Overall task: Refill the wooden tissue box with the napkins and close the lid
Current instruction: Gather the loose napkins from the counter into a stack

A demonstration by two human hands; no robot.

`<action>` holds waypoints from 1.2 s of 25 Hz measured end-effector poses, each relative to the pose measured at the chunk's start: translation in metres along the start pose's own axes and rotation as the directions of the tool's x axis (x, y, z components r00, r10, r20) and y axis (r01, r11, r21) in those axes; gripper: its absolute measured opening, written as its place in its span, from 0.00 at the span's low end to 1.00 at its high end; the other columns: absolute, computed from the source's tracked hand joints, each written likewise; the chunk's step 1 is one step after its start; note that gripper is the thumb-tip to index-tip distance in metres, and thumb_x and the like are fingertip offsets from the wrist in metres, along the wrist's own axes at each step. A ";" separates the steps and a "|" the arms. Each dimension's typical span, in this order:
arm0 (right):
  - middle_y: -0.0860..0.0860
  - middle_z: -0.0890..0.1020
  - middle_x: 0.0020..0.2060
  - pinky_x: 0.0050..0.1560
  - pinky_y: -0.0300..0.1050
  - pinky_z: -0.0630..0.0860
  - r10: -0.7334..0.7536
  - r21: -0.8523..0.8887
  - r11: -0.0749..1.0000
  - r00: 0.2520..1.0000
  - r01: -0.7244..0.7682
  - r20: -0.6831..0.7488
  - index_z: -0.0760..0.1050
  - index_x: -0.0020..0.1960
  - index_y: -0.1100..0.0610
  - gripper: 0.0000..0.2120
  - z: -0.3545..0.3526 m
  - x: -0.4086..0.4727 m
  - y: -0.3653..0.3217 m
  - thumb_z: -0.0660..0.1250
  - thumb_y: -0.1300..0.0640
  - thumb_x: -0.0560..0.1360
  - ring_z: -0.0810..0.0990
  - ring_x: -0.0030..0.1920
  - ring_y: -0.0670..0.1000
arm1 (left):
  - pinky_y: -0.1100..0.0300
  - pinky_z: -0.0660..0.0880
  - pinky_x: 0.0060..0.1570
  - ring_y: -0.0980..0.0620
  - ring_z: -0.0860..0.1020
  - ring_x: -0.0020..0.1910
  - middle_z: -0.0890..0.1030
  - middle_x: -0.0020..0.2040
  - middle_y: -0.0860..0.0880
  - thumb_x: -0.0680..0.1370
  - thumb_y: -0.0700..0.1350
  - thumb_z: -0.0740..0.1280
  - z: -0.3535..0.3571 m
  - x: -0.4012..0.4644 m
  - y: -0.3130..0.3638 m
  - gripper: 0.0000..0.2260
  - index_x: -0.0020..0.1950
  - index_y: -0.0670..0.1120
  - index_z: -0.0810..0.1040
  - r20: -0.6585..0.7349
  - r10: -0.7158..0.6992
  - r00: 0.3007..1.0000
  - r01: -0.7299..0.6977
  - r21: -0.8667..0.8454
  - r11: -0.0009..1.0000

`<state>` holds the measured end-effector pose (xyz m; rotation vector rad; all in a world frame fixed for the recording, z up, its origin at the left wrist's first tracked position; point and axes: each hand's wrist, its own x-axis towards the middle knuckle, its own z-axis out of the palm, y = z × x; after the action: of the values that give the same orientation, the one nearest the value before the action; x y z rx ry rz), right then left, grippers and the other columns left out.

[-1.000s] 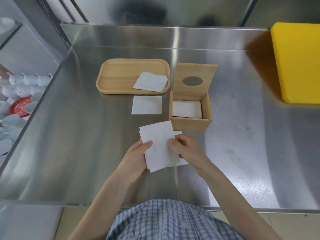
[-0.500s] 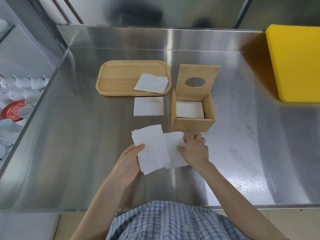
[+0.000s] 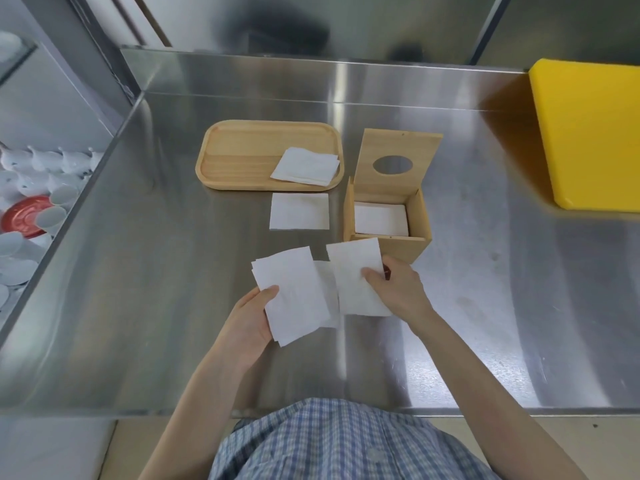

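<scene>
Holding a small sheaf of napkins (image 3: 292,294) in your left hand (image 3: 247,323), you have the thumb pressed on top of the soft white paper and the fingers curled beneath it. Your right hand (image 3: 398,289) pinches a single napkin (image 3: 356,278), thumb on its face, and lifts it clear of the steel; its upper edge overlaps the front wall of the wooden tissue box (image 3: 388,220). Another sheet (image 3: 325,289) shows between the two, though you cannot tell from this view whether it lies flat or is part of the left bundle.

That box is a pale, smooth-grained cube standing just beyond your right hand on the brushed stainless counter (image 3: 485,306). Its hinged lid (image 3: 398,161) is tipped up and back, a flat square panel with an oval hole cut through it. Inside, white napkins (image 3: 380,218) lie flat below the rim.

Left of the box, one square napkin (image 3: 299,211) rests on the counter. Behind it sits a shallow wooden tray (image 3: 242,154) with rounded corners, carrying a loose stack of napkins (image 3: 306,166) at its right end. A glossy yellow board (image 3: 588,133) lies at the far right.
</scene>
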<state>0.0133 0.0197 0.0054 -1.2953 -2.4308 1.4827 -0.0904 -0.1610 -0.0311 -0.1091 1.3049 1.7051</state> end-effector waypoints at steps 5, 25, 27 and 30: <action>0.49 0.81 0.45 0.41 0.31 0.76 -0.117 0.347 0.937 0.978 0.050 0.174 0.77 0.49 0.55 0.06 -0.017 -0.018 -0.037 0.61 0.59 0.78 0.79 0.42 0.45 | 0.57 0.82 0.36 0.52 0.85 0.39 0.86 0.42 0.49 0.80 0.41 0.56 0.001 0.001 0.000 0.11 0.52 0.43 0.78 0.026 -0.006 1.000 0.007 -0.015 1.000; 0.46 0.75 0.35 0.36 0.36 0.68 -0.061 0.042 0.998 0.970 0.052 0.235 0.76 0.43 0.56 0.07 0.050 0.007 -0.032 0.62 0.56 0.78 0.72 0.37 0.47 | 0.57 0.82 0.39 0.51 0.85 0.41 0.86 0.45 0.48 0.79 0.42 0.57 -0.004 0.002 0.004 0.12 0.59 0.41 0.77 0.032 -0.015 0.999 0.014 0.038 0.999; 0.47 0.77 0.36 0.45 0.43 0.74 -0.071 0.035 0.997 0.981 0.066 0.178 0.76 0.45 0.57 0.08 0.051 0.014 -0.029 0.60 0.55 0.78 0.74 0.40 0.49 | 0.60 0.81 0.34 0.52 0.85 0.37 0.87 0.41 0.50 0.79 0.40 0.57 -0.007 0.002 0.006 0.11 0.54 0.42 0.78 0.016 -0.006 1.000 0.006 0.039 0.999; 0.53 0.79 0.56 0.58 0.48 0.73 -0.133 -0.209 0.965 0.981 0.161 0.139 0.74 0.59 0.58 0.12 0.054 0.023 -0.026 0.60 0.57 0.78 0.77 0.56 0.53 | 0.61 0.80 0.30 0.53 0.85 0.35 0.87 0.38 0.51 0.79 0.40 0.57 -0.015 0.001 0.012 0.10 0.50 0.43 0.78 -0.026 -0.005 1.000 0.006 0.036 0.999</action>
<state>-0.0403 -0.0098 -0.0136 -1.0503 -2.7692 1.3269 -0.1062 -0.1721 -0.0298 -0.1135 1.3525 1.6800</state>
